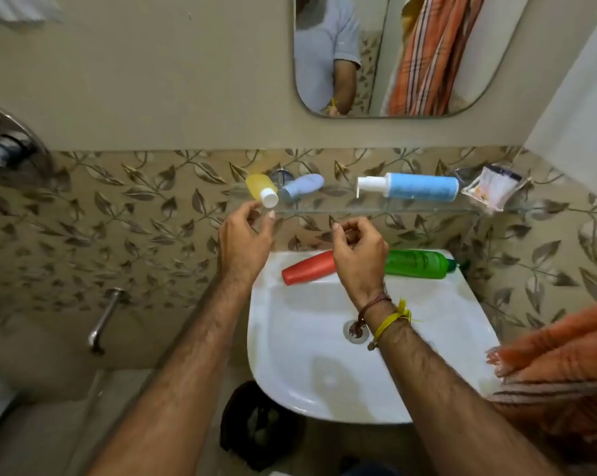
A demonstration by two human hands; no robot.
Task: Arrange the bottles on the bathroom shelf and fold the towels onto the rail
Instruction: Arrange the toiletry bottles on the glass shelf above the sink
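Bottles lie scattered; the small yellow plastic bottle with white cap (260,189) lies at the clear glass shelf's (427,210) left end, cap toward the left hand (245,235), just below it, loosely curled, empty; right hand (357,250) likewise empty, farther

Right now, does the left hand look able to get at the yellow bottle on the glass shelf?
Probably yes: the left hand hovers just below the yellow bottle, and nothing lies between them.

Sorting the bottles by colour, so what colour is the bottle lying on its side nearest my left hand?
Yellow bottle with a white cap, seen in the head view.
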